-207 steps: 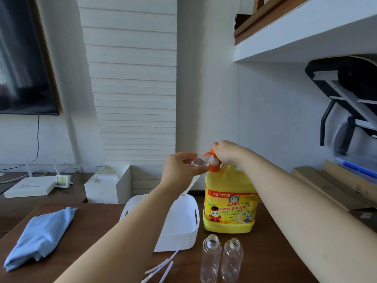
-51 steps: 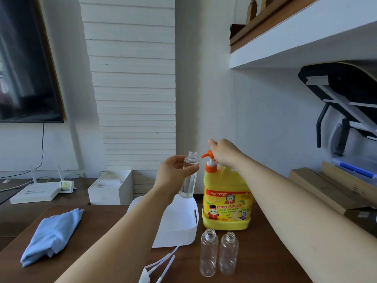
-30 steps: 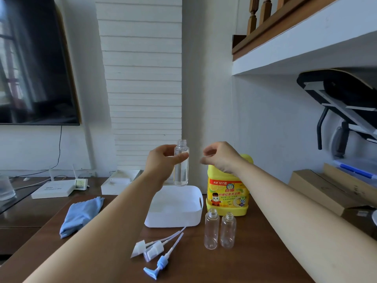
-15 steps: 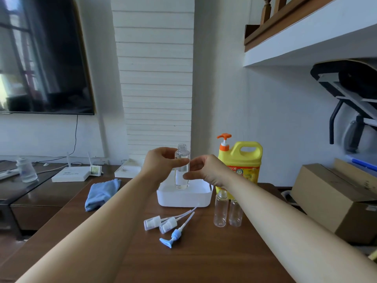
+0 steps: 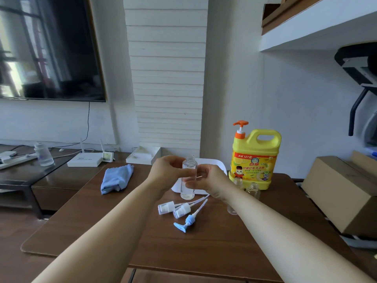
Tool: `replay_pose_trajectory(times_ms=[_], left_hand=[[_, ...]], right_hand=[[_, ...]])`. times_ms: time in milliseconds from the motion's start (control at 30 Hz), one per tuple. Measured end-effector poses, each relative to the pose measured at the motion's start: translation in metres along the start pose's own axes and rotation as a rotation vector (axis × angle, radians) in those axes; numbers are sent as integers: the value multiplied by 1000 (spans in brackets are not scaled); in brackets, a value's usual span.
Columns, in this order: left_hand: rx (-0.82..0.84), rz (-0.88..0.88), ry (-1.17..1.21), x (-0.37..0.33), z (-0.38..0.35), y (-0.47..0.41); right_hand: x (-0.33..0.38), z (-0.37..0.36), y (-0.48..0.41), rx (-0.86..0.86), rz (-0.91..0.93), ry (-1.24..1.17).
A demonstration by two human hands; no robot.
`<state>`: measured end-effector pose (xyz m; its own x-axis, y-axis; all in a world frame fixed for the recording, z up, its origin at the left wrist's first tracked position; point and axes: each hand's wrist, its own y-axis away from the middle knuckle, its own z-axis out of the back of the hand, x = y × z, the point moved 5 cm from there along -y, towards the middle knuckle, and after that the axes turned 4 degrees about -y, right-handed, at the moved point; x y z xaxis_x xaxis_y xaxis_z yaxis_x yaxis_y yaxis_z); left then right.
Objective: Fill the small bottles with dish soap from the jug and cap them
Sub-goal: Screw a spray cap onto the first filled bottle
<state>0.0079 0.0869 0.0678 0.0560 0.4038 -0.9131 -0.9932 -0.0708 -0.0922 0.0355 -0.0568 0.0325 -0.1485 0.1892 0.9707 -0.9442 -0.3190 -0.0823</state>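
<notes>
I hold a small clear uncapped bottle (image 5: 188, 180) upright above the brown table (image 5: 122, 231). My left hand (image 5: 166, 173) grips its upper part and my right hand (image 5: 206, 181) pinches its middle from the right. The yellow dish soap jug (image 5: 254, 160) with an orange pump stands at the back right. Two more clear open bottles (image 5: 253, 192) stand in front of the jug, partly hidden by my right arm. Two white pump caps (image 5: 175, 208) and a blue pump cap (image 5: 186, 222) lie on the table below my hands.
A white tray (image 5: 216, 165) sits behind the held bottle. A folded blue cloth (image 5: 117, 178) lies at the table's left. A cardboard box (image 5: 344, 190) stands to the right. A low cabinet on the left carries a router (image 5: 84, 160) and another bottle (image 5: 43, 153).
My right hand left the jug's pump and came over to the bottle in my left hand. Both hands lowered the bottle toward the table as the view pulled back.
</notes>
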Motion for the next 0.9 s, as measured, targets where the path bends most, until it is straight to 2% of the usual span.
replay_pose_trajectory(times_ms=[167, 300, 567, 900], left_hand=[[73, 29, -35, 21, 4, 0], [38, 87, -187, 53, 14, -3], [197, 188, -482, 112, 5, -6], [125, 155, -537, 128, 0, -7]], right_hand=[[-18, -4, 0, -42, -27, 21], [-32, -4, -4, -77, -42, 31], [-43, -5, -9, -91, -74, -13], [-46, 0, -8, -116, -83, 26]])
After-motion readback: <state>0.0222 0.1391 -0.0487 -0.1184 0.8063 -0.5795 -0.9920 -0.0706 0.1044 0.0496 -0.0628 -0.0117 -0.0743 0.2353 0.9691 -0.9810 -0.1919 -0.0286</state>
